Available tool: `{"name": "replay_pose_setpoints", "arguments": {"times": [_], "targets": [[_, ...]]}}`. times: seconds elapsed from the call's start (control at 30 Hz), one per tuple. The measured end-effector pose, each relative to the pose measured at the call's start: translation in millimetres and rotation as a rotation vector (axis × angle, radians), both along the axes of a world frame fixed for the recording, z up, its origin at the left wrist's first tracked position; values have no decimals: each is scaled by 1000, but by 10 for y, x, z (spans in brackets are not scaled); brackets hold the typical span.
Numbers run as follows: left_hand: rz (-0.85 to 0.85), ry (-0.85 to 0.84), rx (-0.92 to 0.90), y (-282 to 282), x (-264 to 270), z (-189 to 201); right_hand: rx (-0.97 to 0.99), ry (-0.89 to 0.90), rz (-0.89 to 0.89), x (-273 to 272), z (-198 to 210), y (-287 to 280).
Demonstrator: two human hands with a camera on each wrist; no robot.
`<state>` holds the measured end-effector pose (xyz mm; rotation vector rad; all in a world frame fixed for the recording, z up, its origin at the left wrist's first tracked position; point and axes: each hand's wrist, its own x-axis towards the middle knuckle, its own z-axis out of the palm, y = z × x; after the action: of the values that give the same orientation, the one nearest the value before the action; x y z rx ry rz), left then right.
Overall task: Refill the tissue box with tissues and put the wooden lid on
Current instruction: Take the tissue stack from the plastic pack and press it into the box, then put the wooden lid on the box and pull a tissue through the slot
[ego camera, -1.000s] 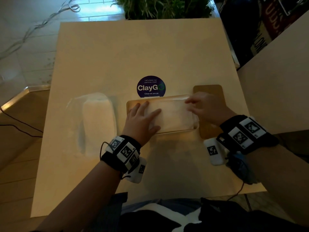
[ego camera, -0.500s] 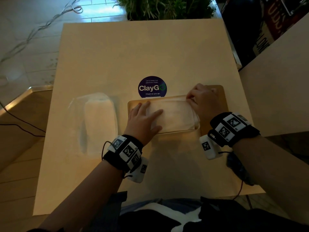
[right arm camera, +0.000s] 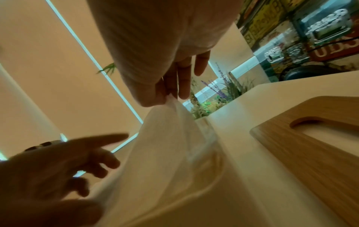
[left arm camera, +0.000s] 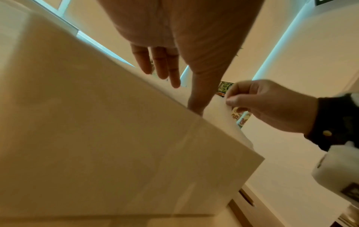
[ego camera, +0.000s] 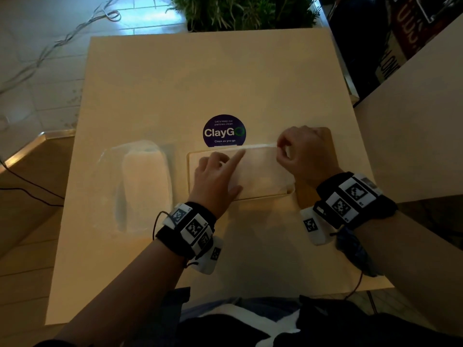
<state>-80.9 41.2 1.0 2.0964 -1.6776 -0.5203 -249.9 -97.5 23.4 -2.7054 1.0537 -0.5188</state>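
Note:
The open tissue box (ego camera: 263,196) stands mid-table with a white stack of tissues (ego camera: 258,171) inside. My left hand (ego camera: 225,161) rests on the stack's left half, index finger stretched out. My right hand (ego camera: 283,149) pinches the top tissue (right arm camera: 169,130) at the box's far right corner and lifts it into a peak. The wooden lid (right arm camera: 310,138), with its slot, lies flat right of the box, partly under my right wrist (ego camera: 303,197). In the left wrist view the box's side (left arm camera: 116,138) fills the frame, with my right hand (left arm camera: 272,104) pinching at the tissue's edge.
A spare tissue stack in clear plastic wrap (ego camera: 145,184) lies left of the box. A round ClayGo sticker (ego camera: 223,131) sits just behind it on the beige table (ego camera: 225,83). A plant (ego camera: 245,11) stands past the far edge; another tabletop (ego camera: 413,134) is at the right.
My right hand shifted from the box's right end to its far right corner and pinched up the top tissue. My left hand's outer fingers curled, leaving the index finger extended.

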Motion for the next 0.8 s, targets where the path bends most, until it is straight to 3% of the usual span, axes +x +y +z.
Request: {"name": "replay_pose_setpoints", "arguments": {"times": [0.1, 0.23, 0.3, 0.37, 0.47, 0.53, 0.6, 0.73, 0.8], "targets": [[-57, 192, -32, -122, -108, 38, 93, -41, 147, -19, 47, 166], [24, 257, -31, -322, -178, 1, 136, -113, 200, -87, -32, 242], [123, 384, -5, -387, -192, -32, 242, -277, 30, -189, -94, 234], [196, 489, 40, -419, -190, -52, 390, -310, -285, -355, -255, 144], [223, 526, 76, -406, -185, -80, 668, 90, -582, -568, -574, 46], [217, 523, 84, -397, -178, -79, 753, 225, -627, -600, -738, 61], [224, 548, 98, -400, -155, -65, 735, 206, -648, -595, -869, 78], [226, 603, 137, -389, -112, -39, 762, -10, -698, -602, -815, 20], [234, 622, 143, -367, -100, -20, 797, -201, -623, -601, -595, 30]]}}
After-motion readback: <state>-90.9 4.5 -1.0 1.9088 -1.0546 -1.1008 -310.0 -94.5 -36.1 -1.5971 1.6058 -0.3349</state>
